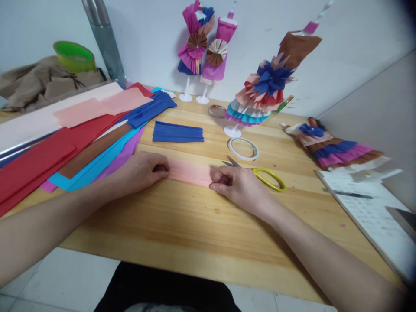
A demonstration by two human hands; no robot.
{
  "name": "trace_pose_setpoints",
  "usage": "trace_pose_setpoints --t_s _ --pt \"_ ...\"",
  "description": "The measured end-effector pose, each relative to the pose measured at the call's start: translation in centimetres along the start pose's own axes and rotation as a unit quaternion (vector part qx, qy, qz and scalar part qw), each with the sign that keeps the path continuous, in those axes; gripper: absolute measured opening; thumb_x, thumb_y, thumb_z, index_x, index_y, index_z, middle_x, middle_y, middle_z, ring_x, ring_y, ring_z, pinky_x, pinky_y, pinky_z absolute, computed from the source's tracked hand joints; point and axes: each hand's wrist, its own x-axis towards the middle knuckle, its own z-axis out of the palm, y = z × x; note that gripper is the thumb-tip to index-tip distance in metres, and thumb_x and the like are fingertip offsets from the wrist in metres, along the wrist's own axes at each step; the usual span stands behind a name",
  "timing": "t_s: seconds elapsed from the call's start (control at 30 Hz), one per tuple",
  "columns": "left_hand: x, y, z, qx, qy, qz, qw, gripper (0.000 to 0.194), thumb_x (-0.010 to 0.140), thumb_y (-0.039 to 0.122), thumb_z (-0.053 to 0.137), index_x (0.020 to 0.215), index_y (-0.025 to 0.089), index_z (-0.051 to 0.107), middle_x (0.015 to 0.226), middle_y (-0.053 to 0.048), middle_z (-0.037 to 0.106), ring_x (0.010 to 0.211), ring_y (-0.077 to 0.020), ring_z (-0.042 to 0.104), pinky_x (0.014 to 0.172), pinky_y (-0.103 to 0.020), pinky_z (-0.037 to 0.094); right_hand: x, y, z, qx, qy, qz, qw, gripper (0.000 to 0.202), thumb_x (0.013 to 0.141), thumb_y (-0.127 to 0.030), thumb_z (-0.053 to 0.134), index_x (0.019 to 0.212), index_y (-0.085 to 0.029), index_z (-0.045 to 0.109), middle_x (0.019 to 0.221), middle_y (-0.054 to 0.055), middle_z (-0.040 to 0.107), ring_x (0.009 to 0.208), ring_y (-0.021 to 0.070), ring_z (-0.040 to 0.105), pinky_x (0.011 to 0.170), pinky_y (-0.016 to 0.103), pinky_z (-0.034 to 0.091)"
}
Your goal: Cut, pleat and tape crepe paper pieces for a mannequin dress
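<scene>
A strip of pale pink crepe paper stretches between my two hands, low over the table's middle. My left hand pinches its left end between thumb and fingers. At the right end, my right hand grips the strip the same way, with a fold line along its lower part. Behind the strip lies a pleated blue crepe paper piece. Scissors with yellow handles rest just beyond my right hand, their blades partly hidden by it.
Coloured crepe paper sheets pile up on the left. A roll of white tape lies behind the scissors. Paper dresses on stands line the wall; a dressed doll lies at right, near a notebook with a pen.
</scene>
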Motion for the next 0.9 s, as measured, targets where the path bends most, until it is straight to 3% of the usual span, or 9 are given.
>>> trace_pose_setpoints --t_s 0.27,0.57,0.67,0.77,0.9 --pt "0.0 0.2 0.2 0.000 0.023 -0.011 1.000 0.017 0.081 0.027 0.056 0.086 0.020 0.070 0.091 -0.001 0.075 0.082 -0.0181 0.067 0.076 -0.030 0.051 0.0 0.1 0.1 -0.012 0.024 -0.009 1.000 0.012 0.074 -0.021 0.065 0.067 -0.019 0.056 0.057 -0.005 0.054 0.051 0.0098 0.049 0.051 0.024 0.033" --pt "-0.1 1.1 -0.1 0.026 0.010 -0.046 0.999 0.015 0.082 0.023 0.054 0.081 0.018 0.068 0.090 -0.003 0.073 0.084 -0.0200 0.065 0.076 -0.031 0.048 0.2 -0.4 -0.1 -0.025 0.001 0.009 1.000 0.016 0.075 -0.019 0.066 0.063 -0.019 0.056 0.059 -0.005 0.057 0.054 0.0095 0.049 0.054 0.024 0.033" --pt "-0.2 1.2 0.0 0.047 0.012 -0.028 0.998 0.014 0.084 0.022 0.052 0.082 0.018 0.066 0.088 -0.003 0.071 0.083 -0.0191 0.064 0.075 -0.030 0.047 0.0 -0.7 -0.2 -0.052 -0.004 0.008 0.999 0.018 0.076 -0.017 0.066 0.062 -0.019 0.055 0.058 -0.005 0.056 0.054 0.0095 0.047 0.054 0.024 0.032" --pt "-0.4 1.0 0.2 0.092 0.020 0.022 0.995 0.018 0.088 0.021 0.049 0.081 0.017 0.065 0.089 -0.004 0.067 0.084 -0.0180 0.062 0.074 -0.028 0.045 -0.4 -0.7 0.0 -0.098 0.015 -0.030 0.995 0.016 0.078 -0.015 0.066 0.066 -0.019 0.055 0.062 -0.004 0.056 0.056 0.0102 0.048 0.054 0.024 0.032" --pt "-0.6 0.6 0.5 0.163 0.038 0.082 0.983 0.025 0.092 0.022 0.043 0.078 0.017 0.064 0.090 -0.005 0.061 0.085 -0.0176 0.059 0.070 -0.027 0.043 -0.8 -0.3 0.3 -0.182 0.091 -0.143 0.969 0.009 0.082 -0.014 0.064 0.075 -0.018 0.060 0.075 0.003 0.057 0.065 0.0140 0.051 0.057 0.025 0.035"
